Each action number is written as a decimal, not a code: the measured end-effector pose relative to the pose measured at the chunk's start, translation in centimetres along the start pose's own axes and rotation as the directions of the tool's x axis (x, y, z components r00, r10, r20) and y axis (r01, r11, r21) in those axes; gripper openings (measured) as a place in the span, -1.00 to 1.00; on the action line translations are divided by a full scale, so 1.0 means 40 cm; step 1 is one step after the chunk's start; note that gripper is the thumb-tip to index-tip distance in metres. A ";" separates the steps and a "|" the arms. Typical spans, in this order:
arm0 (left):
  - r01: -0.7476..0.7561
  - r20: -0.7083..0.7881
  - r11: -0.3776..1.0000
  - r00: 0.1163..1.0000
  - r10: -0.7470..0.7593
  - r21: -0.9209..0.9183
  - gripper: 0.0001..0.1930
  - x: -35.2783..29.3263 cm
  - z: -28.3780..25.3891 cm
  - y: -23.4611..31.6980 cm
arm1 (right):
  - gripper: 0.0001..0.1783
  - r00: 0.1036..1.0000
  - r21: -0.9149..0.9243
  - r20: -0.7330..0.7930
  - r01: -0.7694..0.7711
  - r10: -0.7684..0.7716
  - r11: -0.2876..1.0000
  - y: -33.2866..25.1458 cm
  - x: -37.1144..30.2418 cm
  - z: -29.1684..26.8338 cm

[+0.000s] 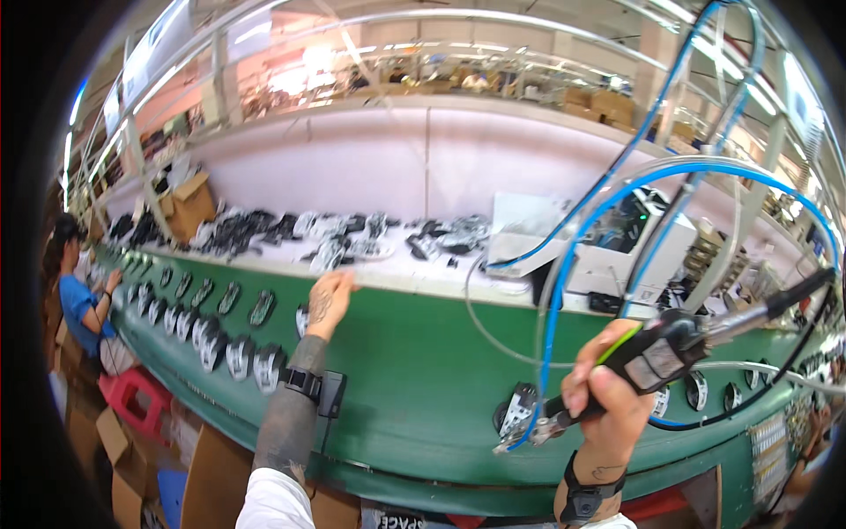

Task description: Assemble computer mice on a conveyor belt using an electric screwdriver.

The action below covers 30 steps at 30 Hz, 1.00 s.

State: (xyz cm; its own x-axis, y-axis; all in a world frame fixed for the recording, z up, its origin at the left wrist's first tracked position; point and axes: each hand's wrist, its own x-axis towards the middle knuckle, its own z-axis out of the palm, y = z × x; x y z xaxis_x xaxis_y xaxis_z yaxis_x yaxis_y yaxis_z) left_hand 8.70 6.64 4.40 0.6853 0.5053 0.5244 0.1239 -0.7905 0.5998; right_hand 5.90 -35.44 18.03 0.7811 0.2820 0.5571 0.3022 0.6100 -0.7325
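Observation:
My left hand (330, 300) reaches forward to the front edge of the white shelf, close to a pile of grey and black plastic parts (330, 251). Its fingers point away and blur, so whether they grip anything does not show. In my right hand (608, 383) is a black power screwdriver (648, 357) with a lime stripe, tilted down to the left, a blue hose (552, 335) by its tip. Just past that tip, a black-and-silver part (520, 407) lies on the green conveyor belt (414, 388). A dark part (302, 319) sits beside my left wrist.
Rows of similar parts (238, 357) line the belt at left, with more (696, 390) at right. A white machine (617, 256) stands on the shelf (414, 275). Blue hoses arch overhead at right. A person in blue (77, 304) works at far left, near a red stool (137, 401).

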 end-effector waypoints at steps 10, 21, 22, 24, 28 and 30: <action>0.152 0.272 0.866 0.911 -0.309 0.476 -0.29 -0.073 0.075 -0.097 | -0.65 0.993 -0.033 -0.095 0.069 -0.072 0.997 -0.029 -0.015 -0.017; 0.704 0.699 0.075 0.710 -0.079 -0.706 -0.66 -0.311 0.225 0.346 | -0.66 0.925 0.063 -0.087 0.376 -0.370 0.925 -0.038 0.018 -0.082; 0.747 0.767 -0.201 0.640 -0.039 -0.634 -0.63 -0.321 0.236 0.361 | -0.67 0.917 0.088 -0.071 0.398 -0.392 0.913 -0.037 0.019 -0.094; 0.729 0.800 -0.396 0.600 -0.020 -0.558 -0.56 -0.349 0.264 0.368 | -0.66 0.897 0.053 -0.062 0.442 -0.438 0.896 -0.026 0.020 -0.101; 0.744 0.851 -0.515 0.523 0.053 -0.425 -0.55 -0.393 0.251 0.393 | -0.66 0.900 0.006 -0.064 0.432 -0.430 0.902 -0.003 0.019 -0.108; 0.754 0.823 -0.429 0.566 0.041 -0.498 -0.56 -0.409 0.255 0.386 | -0.65 0.904 -0.013 -0.061 0.423 -0.423 0.906 0.009 0.017 -0.108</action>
State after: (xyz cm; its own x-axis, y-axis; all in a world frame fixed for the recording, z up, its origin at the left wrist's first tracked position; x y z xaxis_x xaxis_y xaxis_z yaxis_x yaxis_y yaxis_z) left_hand 6.71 -17.37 -1.08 0.9839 -0.0312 -0.1757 0.1067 0.8921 0.4391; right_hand 8.91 -38.22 16.47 0.6118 -0.0482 0.7896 0.6112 0.6624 -0.4331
